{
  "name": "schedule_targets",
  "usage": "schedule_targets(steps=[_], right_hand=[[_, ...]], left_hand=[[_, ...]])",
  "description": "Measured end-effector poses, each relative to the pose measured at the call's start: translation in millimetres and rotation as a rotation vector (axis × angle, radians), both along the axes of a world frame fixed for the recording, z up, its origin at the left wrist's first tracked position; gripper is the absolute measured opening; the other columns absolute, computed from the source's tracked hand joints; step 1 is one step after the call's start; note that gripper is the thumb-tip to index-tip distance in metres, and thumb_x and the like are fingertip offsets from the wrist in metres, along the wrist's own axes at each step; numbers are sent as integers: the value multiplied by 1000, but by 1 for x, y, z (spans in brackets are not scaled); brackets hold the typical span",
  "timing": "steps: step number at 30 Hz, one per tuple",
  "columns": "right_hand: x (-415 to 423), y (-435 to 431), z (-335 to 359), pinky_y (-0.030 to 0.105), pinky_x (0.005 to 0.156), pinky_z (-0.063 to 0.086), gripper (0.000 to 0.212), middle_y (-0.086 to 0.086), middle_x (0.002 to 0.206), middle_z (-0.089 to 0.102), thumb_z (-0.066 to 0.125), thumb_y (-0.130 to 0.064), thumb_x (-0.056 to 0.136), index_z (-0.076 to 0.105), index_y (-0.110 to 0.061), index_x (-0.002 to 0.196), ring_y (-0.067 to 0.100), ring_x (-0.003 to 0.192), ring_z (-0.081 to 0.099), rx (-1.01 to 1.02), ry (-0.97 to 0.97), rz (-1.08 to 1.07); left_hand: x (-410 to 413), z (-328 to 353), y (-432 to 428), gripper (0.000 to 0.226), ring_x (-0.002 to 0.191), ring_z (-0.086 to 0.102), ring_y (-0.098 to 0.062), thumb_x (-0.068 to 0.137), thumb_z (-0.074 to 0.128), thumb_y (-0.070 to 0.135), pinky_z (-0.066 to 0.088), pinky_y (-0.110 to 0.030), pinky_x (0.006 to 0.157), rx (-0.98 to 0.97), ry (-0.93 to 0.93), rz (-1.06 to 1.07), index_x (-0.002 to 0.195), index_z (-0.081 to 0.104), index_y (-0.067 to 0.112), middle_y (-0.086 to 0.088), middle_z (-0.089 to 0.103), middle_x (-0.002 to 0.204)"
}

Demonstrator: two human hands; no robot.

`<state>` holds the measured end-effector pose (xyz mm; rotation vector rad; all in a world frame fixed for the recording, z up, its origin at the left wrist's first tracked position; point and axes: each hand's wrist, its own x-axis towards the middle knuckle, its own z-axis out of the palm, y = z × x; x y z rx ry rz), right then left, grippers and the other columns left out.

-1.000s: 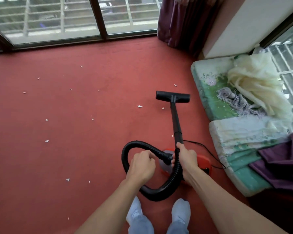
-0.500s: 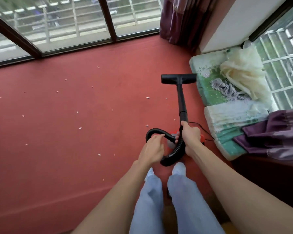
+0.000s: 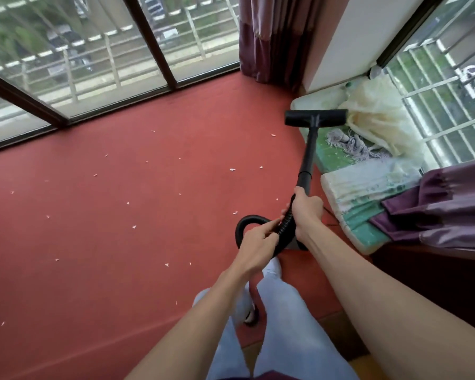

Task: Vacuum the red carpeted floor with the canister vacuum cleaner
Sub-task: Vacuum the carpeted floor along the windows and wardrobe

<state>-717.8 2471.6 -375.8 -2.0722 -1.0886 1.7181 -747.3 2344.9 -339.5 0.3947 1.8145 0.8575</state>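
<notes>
Right hand (image 3: 307, 212): your fingers wrap the wand (image 3: 309, 152), beside the mattress (image 3: 337, 156).
Left hand (image 3: 258, 239): you pinch the hose (image 3: 285, 227).
Nozzle (image 3: 316, 118): at the mattress edge, by the cream cloth (image 3: 376, 119).
Risk: suction could swallow that cloth.

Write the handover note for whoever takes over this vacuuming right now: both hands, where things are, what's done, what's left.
Left hand: grips the ribbed hose near its loop.
Right hand: grips the lower end of the black wand.
Floor head: at the wand's far end, by the edge of the green cushion on the right.
Canister: hidden behind hands and hose.
Done: nothing the picture can confirm.
Left: white scraps lie scattered over the red carpet, mostly left of the wand; sweep the head over them.
</notes>
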Motion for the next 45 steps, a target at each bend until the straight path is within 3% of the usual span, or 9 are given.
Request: schedule_targets(steps=[4,9,14,23,29,33,39,42,45], right_hand=[[-14,-8,-20,34,50,50,27,8,52,56,55,-25,89,56,-4,73,23,40,54,-35,12,-27],[-41,-31,-46,31,47,48,25,11,58,55,55,-20,94,53,-2,78,24,44,53,-106,-10,-77],[-67,-59,-85,35,55,48,23,10,57,58,55,-21,94,55,-1,81,24,45,53,-133,-80,-124],[-90,-94,-151,33,52,46,19,11,55,59,54,-21,84,59,-2,87,25,43,53,-175,-118,-241],[-80,-110,-183,39,60,50,40,19,77,66,56,-30,78,62,2,101,30,60,60,-254,-123,-286],[-73,-113,-184,30,45,42,20,15,60,57,55,-16,90,57,3,95,22,42,50,-317,-58,-333],[-62,-112,-217,25,41,39,21,13,54,53,53,-12,92,56,6,104,19,36,46,-357,-6,-367],[-58,-108,-238,26,41,39,25,12,53,52,52,-11,92,56,7,109,20,36,45,-361,7,-369],[-56,-108,-251,25,41,39,21,13,54,51,52,-11,93,54,6,106,20,37,45,-375,24,-373]], left_hand=[[-17,-15,-4,60,83,57,-8,83,42,1,45,-23,79,-2,-52,23,132,61,31,7,67,96],[-52,-38,-26,54,58,51,5,82,44,0,39,-16,62,-39,-82,31,112,72,36,24,63,62],[-95,-69,-49,43,49,40,-3,67,41,18,34,-24,58,-59,-166,-47,84,74,39,16,52,49],[-136,-111,-76,48,52,41,-1,82,42,-1,35,-13,53,-74,-189,-148,97,77,30,11,58,62],[-133,-125,-83,49,54,43,-4,84,42,1,36,-16,56,-101,-177,-186,94,78,32,9,62,64],[-126,-141,-85,47,61,54,-3,86,42,4,41,-19,64,-149,-154,-164,100,79,28,15,70,69],[-112,-165,-80,47,48,41,-1,87,40,4,34,-14,51,-168,-145,-165,95,79,29,14,58,52],[-106,-179,-77,48,48,43,-1,87,40,6,35,-14,52,-188,-151,-143,97,79,31,13,62,58],[-104,-193,-74,43,68,62,-5,88,42,8,50,-19,65,-208,-144,-94,95,80,26,10,75,78]])
